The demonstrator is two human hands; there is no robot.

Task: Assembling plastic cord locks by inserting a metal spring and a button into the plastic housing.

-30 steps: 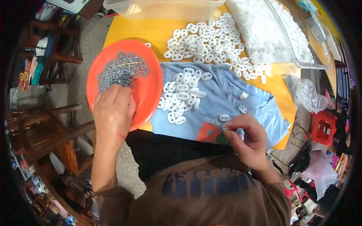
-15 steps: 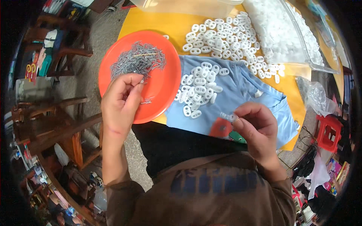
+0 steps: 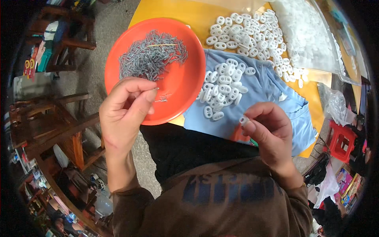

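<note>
Thumb and forefinger of my left hand (image 3: 126, 110) pinch a small grey screw (image 3: 156, 88) above the near part of a round orange-red plate (image 3: 185, 91). That plate holds a heap of grey screws (image 3: 146, 59), with a thin brass-coloured stick (image 3: 162, 45) across the top and a few loose screws (image 3: 162, 98) nearer me. Between the thumb and fingertips of my right hand (image 3: 272, 130) is a small white plastic piece (image 3: 243, 119), partly covered by the thumb. Below it lies a blue cloth shirt (image 3: 252, 91) bearing a pile of white oval two-hole pieces (image 3: 225, 79).
More white two-hole pieces (image 3: 260, 39) spread across the yellow table (image 3: 312, 93) beyond the shirt. A clear bin of white parts (image 3: 308, 35) stands far right. Crumpled clear plastic (image 3: 335, 104) hangs by the right edge, near a red stool (image 3: 341, 142). Wooden furniture (image 3: 59, 134) is at left.
The view has shifted, so the plate and piles sit farther right and slightly higher. My right hand has turned its white piece so that a hole faces up. Both pinches hold.
</note>
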